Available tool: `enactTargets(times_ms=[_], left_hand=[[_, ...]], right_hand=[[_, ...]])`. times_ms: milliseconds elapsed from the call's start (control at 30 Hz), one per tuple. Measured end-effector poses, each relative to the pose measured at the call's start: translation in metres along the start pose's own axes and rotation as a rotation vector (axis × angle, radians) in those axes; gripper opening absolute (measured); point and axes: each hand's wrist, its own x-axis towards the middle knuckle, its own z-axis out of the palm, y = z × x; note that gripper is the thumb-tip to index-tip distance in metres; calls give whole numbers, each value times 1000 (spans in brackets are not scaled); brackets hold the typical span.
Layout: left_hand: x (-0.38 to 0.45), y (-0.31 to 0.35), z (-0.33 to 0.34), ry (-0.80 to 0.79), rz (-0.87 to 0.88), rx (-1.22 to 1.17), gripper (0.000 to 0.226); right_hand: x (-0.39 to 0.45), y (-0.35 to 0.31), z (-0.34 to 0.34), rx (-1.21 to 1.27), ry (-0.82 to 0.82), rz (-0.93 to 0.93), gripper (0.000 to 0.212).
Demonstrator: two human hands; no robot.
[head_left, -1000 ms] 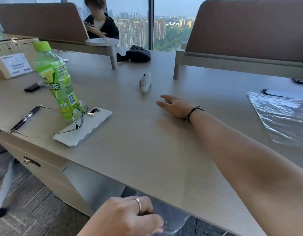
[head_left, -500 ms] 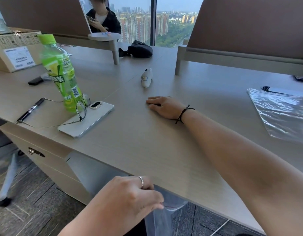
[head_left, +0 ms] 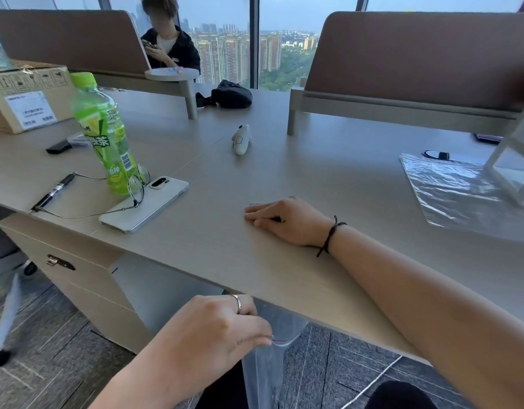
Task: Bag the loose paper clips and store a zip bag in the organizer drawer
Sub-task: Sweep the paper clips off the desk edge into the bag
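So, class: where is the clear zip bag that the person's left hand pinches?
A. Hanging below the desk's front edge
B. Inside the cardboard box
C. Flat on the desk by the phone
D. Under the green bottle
A: the left hand pinches the zip bag by its top, and it hangs below the desk edge.

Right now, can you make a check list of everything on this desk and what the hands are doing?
Surface: desk, pale wood look, flat.
Job's things: zip bag hangs below the desk edge; paper clips not clearly seen, maybe under the right hand's fingers; clear organizer at far right on a plastic sheet.
Clutter: green bottle, phone, glasses, pen, box, white gadget, black pouch.
Hands: left hand pinches the bag's top; right hand rests on the desk, fingers curled.
Cables: nothing seen.
Surroundings: dividers, windows, another person seated beyond.
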Motion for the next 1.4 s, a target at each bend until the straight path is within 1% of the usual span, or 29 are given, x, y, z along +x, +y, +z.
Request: enactTargets(times_ms=[333, 500, 567, 633, 733, 867, 933, 1000, 1067, 1167, 1267, 1333, 1367, 1400], left_hand=[[-4, 29, 10, 29, 46, 23, 20], [-4, 39, 18, 49, 38, -8, 21], [-2, 42, 23, 42, 34, -15, 21], [-1, 43, 26, 31, 38, -12, 22], [1, 46, 28, 16, 53, 10, 21], [0, 51, 27, 12, 64, 30, 23], [-1, 53, 27, 15, 53, 15, 25], [-3, 56, 27, 11, 43, -8, 26], [-3, 58, 28, 11, 41, -37, 27], [-3, 59, 28, 20, 37, -77, 26], [-3, 59, 27, 41, 33, -114, 24], [-2, 58, 26, 54, 42, -110, 23], [-1, 57, 26, 59, 45, -103, 24], [-1, 56, 26, 61, 42, -98, 24]], right_hand=[[-88, -19, -2, 94, 50, -36, 26], [-116, -24, -6, 139, 86, 14, 24], [-118, -30, -9, 206, 121, 83, 23], [-119, -38, -14, 315, 210, 174, 24], [-123, -40, -21, 499, 403, 276, 25], [-137, -31, -25, 638, 629, 438, 20], [-147, -33, -26, 633, 698, 502, 20], [-160, -40, -28, 538, 726, 511, 17], [-173, -49, -29, 407, 671, 450, 15], [-187, -76, -35, 301, 423, 339, 16], [-196, -110, -40, 185, 64, 279, 14], [-201, -125, -35, 91, -233, 322, 19], [-204, -129, -30, 59, -356, 352, 23], [-205, -131, -25, 25, -434, 370, 26]])
